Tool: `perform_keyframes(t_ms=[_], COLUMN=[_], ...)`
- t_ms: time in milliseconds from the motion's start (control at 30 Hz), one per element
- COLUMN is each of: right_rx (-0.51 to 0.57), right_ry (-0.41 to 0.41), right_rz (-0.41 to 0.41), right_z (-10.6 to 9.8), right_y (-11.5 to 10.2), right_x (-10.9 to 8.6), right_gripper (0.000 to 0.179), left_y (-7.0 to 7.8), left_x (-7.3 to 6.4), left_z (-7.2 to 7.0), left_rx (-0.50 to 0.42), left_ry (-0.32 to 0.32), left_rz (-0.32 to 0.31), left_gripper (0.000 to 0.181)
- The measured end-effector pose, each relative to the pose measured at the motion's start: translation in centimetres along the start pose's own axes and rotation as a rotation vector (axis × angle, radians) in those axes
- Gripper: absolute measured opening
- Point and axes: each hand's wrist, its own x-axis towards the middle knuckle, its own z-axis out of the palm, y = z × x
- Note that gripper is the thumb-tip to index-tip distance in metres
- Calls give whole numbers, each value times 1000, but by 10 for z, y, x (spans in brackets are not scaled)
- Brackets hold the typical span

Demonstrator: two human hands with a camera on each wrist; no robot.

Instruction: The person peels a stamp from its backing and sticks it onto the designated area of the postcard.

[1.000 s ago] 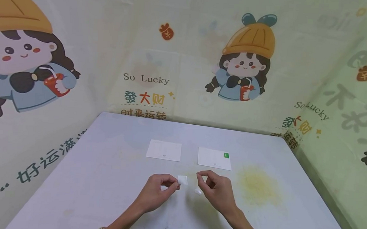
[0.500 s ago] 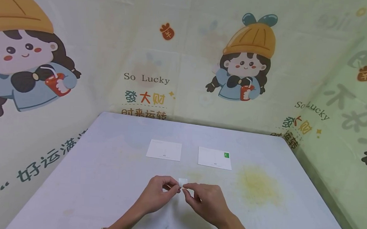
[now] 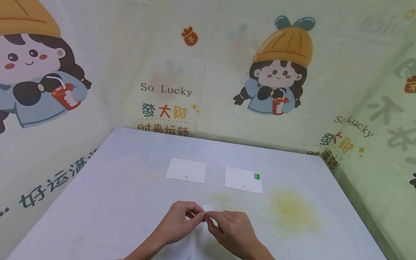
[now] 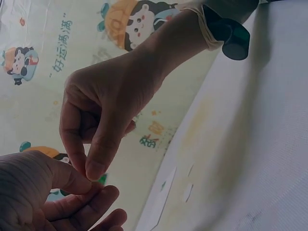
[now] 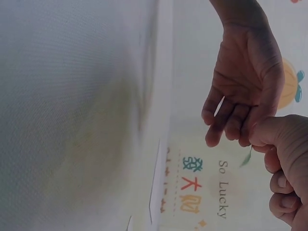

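Observation:
In the head view, my left hand (image 3: 181,223) and right hand (image 3: 232,231) meet fingertip to fingertip, low over the middle of the table. Between them is a small postage stamp (image 3: 209,208), its pale back showing above the fingertips. The left thumb and fingers pinch it, and the right thumb and index finger pinch at the same spot. From the right wrist view the stamp (image 5: 246,158) appears nearly edge-on with a green side. The fingertips hide its lower part. Beyond the hands lie a plain white postcard (image 3: 186,170) and another postcard (image 3: 242,180) with a green stamp in its upper corner.
Two small white scraps (image 4: 187,192) lie on the white table (image 3: 120,196), seen from the left wrist. A yellow stain (image 3: 293,211) marks the tabletop on the right. A printed cloth backdrop (image 3: 218,67) surrounds the far and side edges.
My right hand has come left and slightly down from beside the stamp, and its fingertips now meet the left ones on it. My left hand has hardly moved; the postcards stay put.

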Motion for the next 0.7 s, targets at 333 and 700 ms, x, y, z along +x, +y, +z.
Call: perform_keyframes(t_ms=[333, 700], right_rx=[-6, 30], right_ry=[43, 10], right_rz=[-10, 72], right_z=[2, 1], right_y=[3, 2], right_x=[-1, 0], right_gripper=[26, 16], left_y=[4, 6], left_x=[-1, -3], left_z=[0, 0], left_rx=[-9, -2], left_ry=[-14, -24], left_rz=[-8, -1], left_gripper=[14, 15])
